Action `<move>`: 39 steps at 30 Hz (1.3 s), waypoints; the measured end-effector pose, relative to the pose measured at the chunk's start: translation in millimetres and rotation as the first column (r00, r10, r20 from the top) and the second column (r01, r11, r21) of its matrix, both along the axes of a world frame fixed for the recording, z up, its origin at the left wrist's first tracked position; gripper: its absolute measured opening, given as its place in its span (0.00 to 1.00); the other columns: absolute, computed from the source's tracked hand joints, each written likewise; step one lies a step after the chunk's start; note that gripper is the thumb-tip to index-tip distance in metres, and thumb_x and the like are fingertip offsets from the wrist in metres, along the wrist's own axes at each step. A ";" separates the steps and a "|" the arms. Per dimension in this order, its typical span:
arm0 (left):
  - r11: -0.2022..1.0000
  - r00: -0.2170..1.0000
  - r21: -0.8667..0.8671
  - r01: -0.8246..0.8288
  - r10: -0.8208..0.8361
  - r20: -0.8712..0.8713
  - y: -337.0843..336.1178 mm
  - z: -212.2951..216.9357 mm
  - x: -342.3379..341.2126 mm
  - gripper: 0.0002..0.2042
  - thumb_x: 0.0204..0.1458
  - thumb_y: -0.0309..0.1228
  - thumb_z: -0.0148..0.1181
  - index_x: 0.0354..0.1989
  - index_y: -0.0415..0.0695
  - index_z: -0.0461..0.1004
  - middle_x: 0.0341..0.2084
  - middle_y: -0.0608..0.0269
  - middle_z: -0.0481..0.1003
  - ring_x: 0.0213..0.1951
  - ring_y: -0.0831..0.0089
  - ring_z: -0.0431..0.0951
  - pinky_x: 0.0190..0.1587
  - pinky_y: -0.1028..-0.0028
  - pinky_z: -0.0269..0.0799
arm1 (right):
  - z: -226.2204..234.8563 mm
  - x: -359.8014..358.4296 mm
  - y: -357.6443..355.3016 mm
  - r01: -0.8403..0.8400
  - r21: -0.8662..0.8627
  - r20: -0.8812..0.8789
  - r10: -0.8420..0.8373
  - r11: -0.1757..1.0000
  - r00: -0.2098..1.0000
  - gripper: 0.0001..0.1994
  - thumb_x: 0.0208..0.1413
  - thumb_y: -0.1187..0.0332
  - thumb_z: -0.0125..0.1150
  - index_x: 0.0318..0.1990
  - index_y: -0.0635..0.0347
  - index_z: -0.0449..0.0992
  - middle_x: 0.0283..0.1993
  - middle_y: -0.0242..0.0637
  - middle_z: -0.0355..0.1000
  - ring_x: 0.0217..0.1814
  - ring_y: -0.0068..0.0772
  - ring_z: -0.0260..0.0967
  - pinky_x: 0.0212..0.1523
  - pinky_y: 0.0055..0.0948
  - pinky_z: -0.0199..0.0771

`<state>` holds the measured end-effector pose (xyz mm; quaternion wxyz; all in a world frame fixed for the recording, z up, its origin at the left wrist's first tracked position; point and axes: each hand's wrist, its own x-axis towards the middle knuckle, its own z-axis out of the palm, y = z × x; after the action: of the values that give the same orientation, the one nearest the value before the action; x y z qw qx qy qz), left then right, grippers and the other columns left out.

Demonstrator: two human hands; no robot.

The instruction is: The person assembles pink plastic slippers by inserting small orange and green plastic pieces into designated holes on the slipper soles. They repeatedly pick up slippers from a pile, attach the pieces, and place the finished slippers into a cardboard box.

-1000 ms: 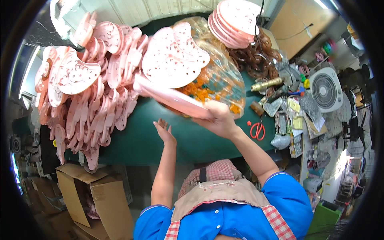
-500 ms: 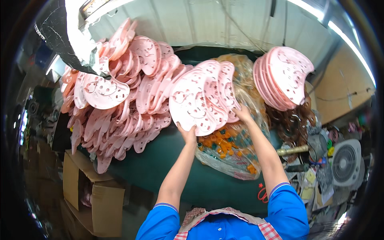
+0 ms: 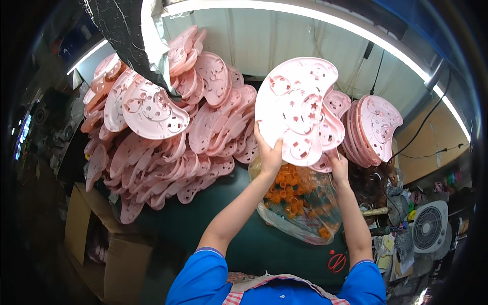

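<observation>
Several pink crescent-shaped plastic panels [image 3: 282,109] with many cut-out holes are raised in front of me, fanned over one another. My left hand [image 3: 269,155] is closed on the lower left edge of the front panel. At the lower right, my right hand [image 3: 339,169] grips the edge of the panels behind; its fingertips are partly hidden. Just beyond the right hand leans a row of similar pink panels [image 3: 378,127]. To the left is a high heap of the same panels [image 3: 157,162]. Below the held ones, a clear plastic bag [image 3: 325,213] contains small orange plastic pieces [image 3: 287,190].
Red-handled scissors [image 3: 336,262] lie on the dark green table [image 3: 203,218]. An open cardboard box [image 3: 127,264] is at the lower left. A grey fan [image 3: 430,226] stands among clutter on the right. Black wrapping [image 3: 133,43] hangs over the heap.
Both hands have lifted the panels up and to the right, closer to the row on the right. The held panels now overlap more, and more orange pieces show beneath. The view has shifted too.
</observation>
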<state>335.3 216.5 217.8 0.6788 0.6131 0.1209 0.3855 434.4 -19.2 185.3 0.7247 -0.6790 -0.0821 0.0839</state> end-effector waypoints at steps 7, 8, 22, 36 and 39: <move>0.936 0.976 -0.324 0.137 -0.071 0.208 97.4 68.9 7.6 0.35 0.72 0.37 0.50 0.80 0.38 0.40 0.77 0.42 0.47 0.76 0.51 0.54 0.76 0.56 0.52 | 91.6 110.6 134.5 0.038 -0.167 0.352 0.023 0.985 0.936 0.15 0.66 0.65 0.58 0.52 0.67 0.80 0.46 0.39 0.82 0.41 0.34 0.81 0.43 0.33 0.81; 0.943 0.989 -0.324 0.076 -0.030 0.144 120.2 55.1 -16.4 0.34 0.72 0.36 0.51 0.80 0.38 0.44 0.76 0.42 0.51 0.74 0.52 0.58 0.75 0.57 0.56 | 100.0 94.8 193.1 -0.062 -0.137 0.149 0.083 0.989 0.985 0.17 0.65 0.61 0.59 0.53 0.66 0.79 0.46 0.42 0.82 0.41 0.39 0.82 0.39 0.40 0.85; 0.993 0.986 -0.120 0.016 -0.036 -0.163 227.0 -76.3 -134.4 0.19 0.73 0.31 0.47 0.67 0.35 0.67 0.60 0.55 0.72 0.58 0.70 0.74 0.62 0.69 0.70 | 14.3 102.8 442.6 -0.198 -0.085 -0.172 0.181 0.977 0.968 0.15 0.64 0.62 0.60 0.51 0.62 0.83 0.41 0.42 0.84 0.35 0.32 0.83 0.33 0.35 0.85; 0.881 0.840 -0.143 0.451 -0.473 -0.265 43.4 -43.6 -31.3 0.21 0.73 0.35 0.51 0.69 0.37 0.65 0.61 0.55 0.71 0.59 0.67 0.75 0.60 0.68 0.73 | -62.9 19.3 36.4 0.490 0.162 -0.511 -0.352 0.856 0.784 0.12 0.72 0.70 0.52 0.56 0.68 0.71 0.44 0.45 0.74 0.41 0.40 0.78 0.40 0.36 0.84; 0.830 0.783 -0.133 0.542 -0.556 -0.281 -28.2 -28.1 18.7 0.25 0.72 0.38 0.54 0.72 0.38 0.62 0.65 0.48 0.67 0.66 0.59 0.71 0.67 0.60 0.69 | -109.5 46.7 -77.8 0.723 0.402 -0.622 -0.412 0.562 0.666 0.22 0.69 0.59 0.57 0.63 0.61 0.65 0.57 0.44 0.72 0.65 0.41 0.70 0.67 0.46 0.72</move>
<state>353.9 188.3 189.7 0.7477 0.6586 0.0501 0.0685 481.1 -97.0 75.8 0.8876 -0.3475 0.3000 -0.0367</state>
